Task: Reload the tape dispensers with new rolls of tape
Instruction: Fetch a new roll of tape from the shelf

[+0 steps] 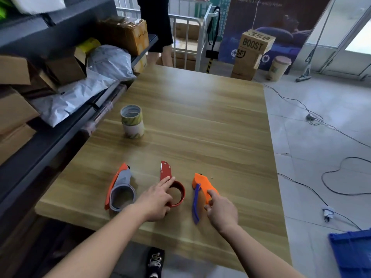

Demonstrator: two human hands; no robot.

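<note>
Fingers [166, 182] of the left hand [158, 199] curl round the red dispenser [165, 170]; the right hand [222, 211] pinches the orange dispenser [202, 183]. Best to steady just one, then fetch the tape rolls [132, 121] at eleven o'clock.

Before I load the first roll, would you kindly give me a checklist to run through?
1. New rolls ready: ok, stacked upright on the table, beyond the dispensers.
2. Red dispenser empty: ok, no roll shows in its ring.
3. Orange dispenser empty: cannot tell from this side.
4. Grey dispenser within reach: ok, beside the red one.
5. Hand free to fetch a roll: not ok; left hand holds the red dispenser, right hand pinches the orange one.
</note>
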